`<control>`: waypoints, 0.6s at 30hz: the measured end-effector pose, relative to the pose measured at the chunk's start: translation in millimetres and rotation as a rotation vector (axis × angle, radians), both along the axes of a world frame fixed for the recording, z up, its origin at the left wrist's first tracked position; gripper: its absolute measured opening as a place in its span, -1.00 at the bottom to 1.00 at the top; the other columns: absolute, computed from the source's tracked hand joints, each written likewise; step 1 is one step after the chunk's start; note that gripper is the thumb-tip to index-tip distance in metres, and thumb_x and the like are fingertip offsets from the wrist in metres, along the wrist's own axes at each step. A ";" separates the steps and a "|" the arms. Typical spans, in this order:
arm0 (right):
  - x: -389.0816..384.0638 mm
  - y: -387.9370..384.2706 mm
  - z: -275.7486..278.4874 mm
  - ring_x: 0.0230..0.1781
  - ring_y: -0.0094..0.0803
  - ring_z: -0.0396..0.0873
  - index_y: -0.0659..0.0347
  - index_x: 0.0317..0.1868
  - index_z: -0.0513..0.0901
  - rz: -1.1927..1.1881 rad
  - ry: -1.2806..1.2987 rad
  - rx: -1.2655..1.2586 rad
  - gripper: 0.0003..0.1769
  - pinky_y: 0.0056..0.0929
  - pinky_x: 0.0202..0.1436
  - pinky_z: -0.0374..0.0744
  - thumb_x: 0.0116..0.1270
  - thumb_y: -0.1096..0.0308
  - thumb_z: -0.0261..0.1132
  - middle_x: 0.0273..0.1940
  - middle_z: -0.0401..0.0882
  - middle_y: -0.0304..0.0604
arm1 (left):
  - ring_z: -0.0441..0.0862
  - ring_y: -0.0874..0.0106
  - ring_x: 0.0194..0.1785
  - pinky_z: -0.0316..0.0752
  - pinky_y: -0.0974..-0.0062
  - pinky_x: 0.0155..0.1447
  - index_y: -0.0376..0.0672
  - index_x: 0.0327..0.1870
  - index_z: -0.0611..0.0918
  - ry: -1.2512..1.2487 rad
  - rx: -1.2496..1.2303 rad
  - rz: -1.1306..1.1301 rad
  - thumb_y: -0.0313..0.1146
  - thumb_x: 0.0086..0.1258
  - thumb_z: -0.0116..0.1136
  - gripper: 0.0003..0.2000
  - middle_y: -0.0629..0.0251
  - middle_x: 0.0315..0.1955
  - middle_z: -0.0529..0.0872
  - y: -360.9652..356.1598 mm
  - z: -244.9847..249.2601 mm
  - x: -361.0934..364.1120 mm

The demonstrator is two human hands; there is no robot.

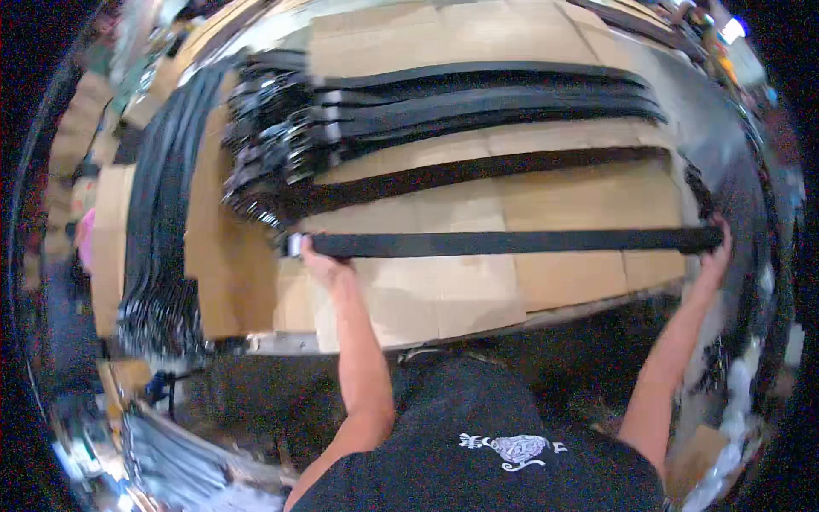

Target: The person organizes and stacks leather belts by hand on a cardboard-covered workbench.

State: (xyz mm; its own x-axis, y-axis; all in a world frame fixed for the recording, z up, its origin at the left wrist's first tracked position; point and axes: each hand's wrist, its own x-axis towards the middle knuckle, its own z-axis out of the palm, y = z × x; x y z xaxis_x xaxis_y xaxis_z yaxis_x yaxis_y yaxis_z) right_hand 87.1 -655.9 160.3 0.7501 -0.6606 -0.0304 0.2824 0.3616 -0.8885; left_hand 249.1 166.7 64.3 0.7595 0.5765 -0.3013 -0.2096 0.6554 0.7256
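A black belt [503, 243] stretches almost straight across the cardboard, held between my two hands. Near its pale-tagged end my left hand [327, 260] grips it, fingers wrapped round. At the far right my right hand [718, 247] closes on the other end. Behind it lies another dark belt [478, 173], running from the heap of metal buckles [271, 128] to the right side. Farther back, several black belts [495, 98] lie side by side, their pale bands lined up near the buckles.
Flattened cardboard [418, 299] covers the work table. A bundle of black belts [162, 188] hangs over the left side, buckles [158, 324] at the bottom. Grey surface [725, 162] borders the cardboard on the right. Below left are blurred, pale wrapped goods [196, 461].
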 end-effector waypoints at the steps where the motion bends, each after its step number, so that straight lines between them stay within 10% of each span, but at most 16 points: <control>1: 14.2 14.4 -11.3 0.01 -0.25 0.48 0.29 0.02 0.52 -0.097 0.080 -0.153 -0.61 -0.28 0.15 0.41 0.26 0.23 0.16 -0.06 0.55 -0.07 | 0.50 0.35 -0.28 0.46 0.32 -0.14 -0.10 -0.22 0.48 -0.003 0.030 -0.023 -0.12 0.27 -0.02 -0.75 0.33 -0.40 0.53 15.7 -27.9 13.3; 4: 57.3 29.8 -58.3 -0.07 -0.29 0.51 0.20 -0.17 0.59 -0.003 0.130 0.052 -0.73 -0.26 0.13 0.42 0.13 0.29 0.26 -0.14 0.59 -0.17 | 0.50 0.30 -0.22 0.47 0.27 -0.08 -0.09 -0.15 0.47 -0.113 0.055 0.050 -0.11 0.14 0.08 -0.68 0.22 -0.25 0.54 63.8 -87.0 36.0; 5: 71.2 39.1 -79.0 -0.09 -0.30 0.52 0.17 -0.23 0.61 0.035 0.138 0.163 -0.77 -0.25 0.12 0.43 0.09 0.31 0.29 -0.17 0.60 -0.20 | 0.50 0.28 -0.21 0.49 0.27 -0.11 -0.10 -0.16 0.49 -0.168 0.467 0.162 -0.16 0.10 0.13 -0.68 0.20 -0.26 0.54 93.1 -123.2 52.0; 8: 116.7 68.7 -150.7 -0.30 -0.26 0.57 0.13 -0.37 0.60 -0.190 0.210 0.393 -0.84 -0.20 -0.02 0.51 0.07 0.26 0.32 -0.34 0.63 -0.21 | 0.53 0.15 0.00 0.43 0.13 0.15 -0.22 -0.02 0.56 -0.029 -0.083 -0.107 -0.23 0.13 0.15 -0.61 0.04 -0.04 0.59 103.9 -112.7 48.6; 12: 159.6 49.6 -202.9 -0.40 -0.23 0.58 0.10 -0.41 0.57 -0.324 0.285 0.493 -0.82 -0.18 -0.12 0.55 0.05 0.22 0.34 -0.41 0.59 -0.18 | 0.54 0.18 0.00 0.41 0.18 0.16 -0.21 -0.02 0.55 -0.004 -0.031 -0.101 -0.23 0.10 0.14 -0.59 0.14 -0.04 0.61 112.8 -104.9 57.2; 18: 231.2 82.6 -147.4 -0.27 -0.20 0.54 0.24 -0.29 0.49 -0.144 -0.021 0.378 -0.81 -0.24 -0.04 0.53 0.10 0.37 0.25 -0.34 0.57 -0.09 | 0.52 0.18 0.00 0.39 0.19 0.18 -0.25 -0.06 0.55 -0.034 0.215 0.022 -0.31 0.04 0.20 -0.60 0.12 0.00 0.58 158.1 -158.6 65.0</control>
State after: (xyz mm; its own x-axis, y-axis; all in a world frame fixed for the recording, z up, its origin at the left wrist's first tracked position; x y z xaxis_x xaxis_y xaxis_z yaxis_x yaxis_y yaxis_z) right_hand 318.4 -573.3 12.9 0.6540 -0.7040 -0.2767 0.3710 0.6173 -0.6938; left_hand 314.0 324.8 -94.3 0.7536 0.6412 -0.1446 -0.2487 0.4817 0.8403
